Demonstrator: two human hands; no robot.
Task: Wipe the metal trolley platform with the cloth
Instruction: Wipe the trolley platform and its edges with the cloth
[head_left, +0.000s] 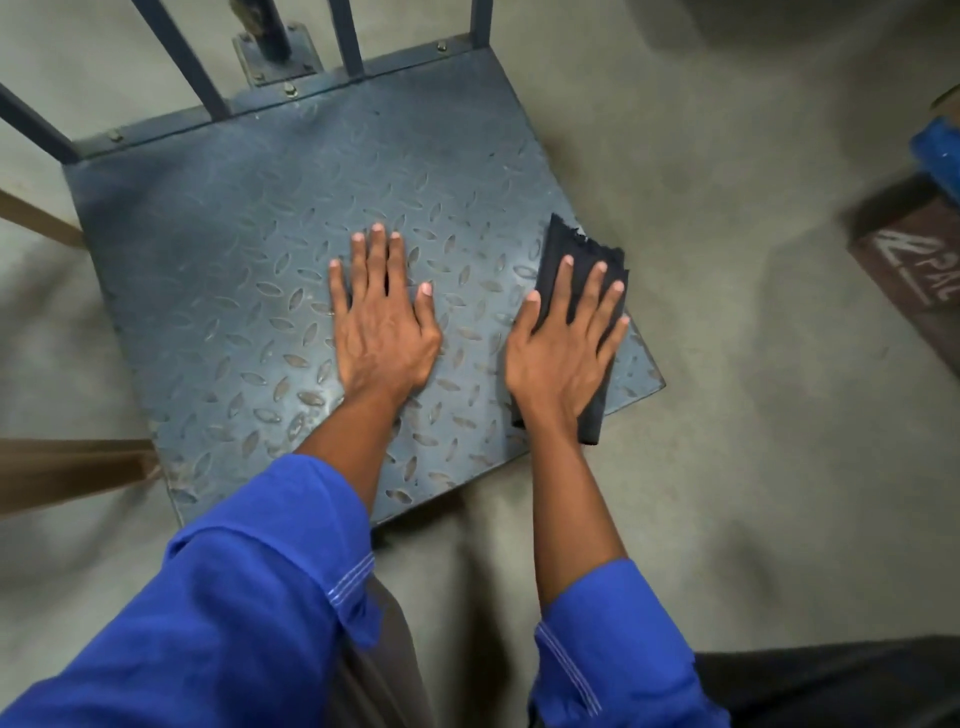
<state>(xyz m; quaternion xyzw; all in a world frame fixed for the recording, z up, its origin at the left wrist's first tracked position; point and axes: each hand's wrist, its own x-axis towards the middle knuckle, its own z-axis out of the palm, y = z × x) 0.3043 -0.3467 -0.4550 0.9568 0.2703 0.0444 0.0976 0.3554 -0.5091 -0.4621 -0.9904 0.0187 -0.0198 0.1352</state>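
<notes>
Concrete floor (727, 208) under a square steel platform (234, 249) embossed with a lozenge tread; 4 upright bars (179, 57) rise from its far edge. Left hand (382, 317) lies flat on bare plate, fingers straight, holding nothing. Right hand (563, 343), fingers straight and spread, presses a dark folded cloth (561, 249), frayed at its far end, at the platform's right edge.

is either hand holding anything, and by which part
Nothing is gripped. The right hand presses flat on the middle of the dark cloth at the right edge of the trolley platform; the left hand lies flat on bare metal.
</notes>
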